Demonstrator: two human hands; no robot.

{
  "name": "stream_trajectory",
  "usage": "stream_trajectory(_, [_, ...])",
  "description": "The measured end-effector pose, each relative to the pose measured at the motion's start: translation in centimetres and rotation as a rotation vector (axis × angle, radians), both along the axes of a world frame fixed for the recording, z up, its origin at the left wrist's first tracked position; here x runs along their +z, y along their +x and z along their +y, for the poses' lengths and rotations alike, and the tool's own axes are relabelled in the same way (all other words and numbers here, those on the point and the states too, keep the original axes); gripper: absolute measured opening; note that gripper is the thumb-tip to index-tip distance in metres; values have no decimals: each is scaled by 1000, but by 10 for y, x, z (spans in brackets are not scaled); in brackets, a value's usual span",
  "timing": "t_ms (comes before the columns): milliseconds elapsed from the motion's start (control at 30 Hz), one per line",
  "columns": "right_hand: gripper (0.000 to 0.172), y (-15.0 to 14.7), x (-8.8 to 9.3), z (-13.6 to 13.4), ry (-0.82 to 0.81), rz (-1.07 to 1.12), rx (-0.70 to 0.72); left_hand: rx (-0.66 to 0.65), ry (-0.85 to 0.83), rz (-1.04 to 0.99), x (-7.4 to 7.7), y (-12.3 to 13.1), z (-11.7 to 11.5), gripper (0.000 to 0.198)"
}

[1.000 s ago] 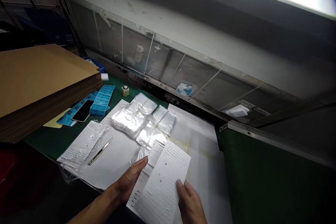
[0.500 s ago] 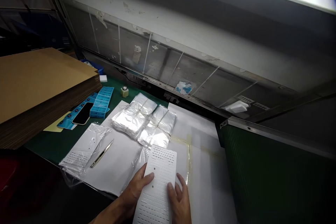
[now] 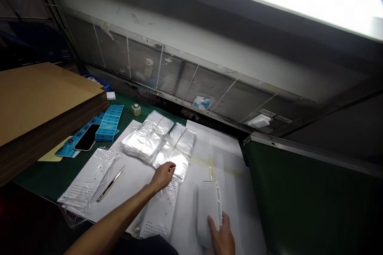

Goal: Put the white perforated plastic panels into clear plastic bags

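Observation:
My left hand [image 3: 163,177] is curled with its fingertips at the near edge of a bundle of clear plastic bags [image 3: 176,151], holding nothing. A second tied bundle [image 3: 146,137] lies beside it. My right hand [image 3: 221,235] grips the lower end of a white perforated plastic panel [image 3: 208,207], which sits on a white sheet [image 3: 224,155] and looks narrow from this angle. Below my left forearm lies a panel in a clear bag [image 3: 158,211]. Another bagged panel [image 3: 88,179] lies further left, next to a utility knife [image 3: 110,183].
A tall stack of cardboard sheets [image 3: 44,99] fills the left side. Blue label strips [image 3: 109,122], a phone [image 3: 86,137] and a small bottle [image 3: 136,109] sit on the green mat [image 3: 36,179]. A green pleated panel [image 3: 299,203] bounds the right.
The white panel has moved right and turned edge-on, now in my right hand only. My left hand has left it and moved up to the bag bundle. A bagged panel now shows below.

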State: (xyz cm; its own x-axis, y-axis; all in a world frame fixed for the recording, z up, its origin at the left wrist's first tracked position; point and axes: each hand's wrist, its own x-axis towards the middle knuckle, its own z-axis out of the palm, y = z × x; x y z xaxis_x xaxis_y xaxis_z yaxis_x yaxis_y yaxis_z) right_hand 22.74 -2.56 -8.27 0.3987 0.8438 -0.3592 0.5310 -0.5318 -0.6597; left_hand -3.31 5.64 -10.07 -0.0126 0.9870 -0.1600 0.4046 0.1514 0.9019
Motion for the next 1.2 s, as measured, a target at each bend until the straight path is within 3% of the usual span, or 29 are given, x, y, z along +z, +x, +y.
stream_trajectory(100, [68,7,-23,-4,41,-108,125,-201,-17,216,-17,8,37,23])
stream_trajectory(233, [59,10,-47,-6,83,-166,169,-407,-59,461,-37,24,67,23])
stream_trajectory(467, [59,25,-61,-5,38,-194,265,-547,-68,619,-47,25,79,24])
stream_trajectory(633, [53,32,-62,-8,-2,-165,299,-465,-56,555,-48,14,69,24])
stream_trajectory(933, [53,30,-60,-7,-18,-146,278,-98,-114,194,-50,1,72,26])
stream_trajectory(1100, [62,30,-52,-5,-13,-82,282,-17,-192,-111,-47,-4,76,23])
stream_trajectory(1200, [77,24,-35,0,23,88,170,-16,-218,-301,-33,-9,75,23])
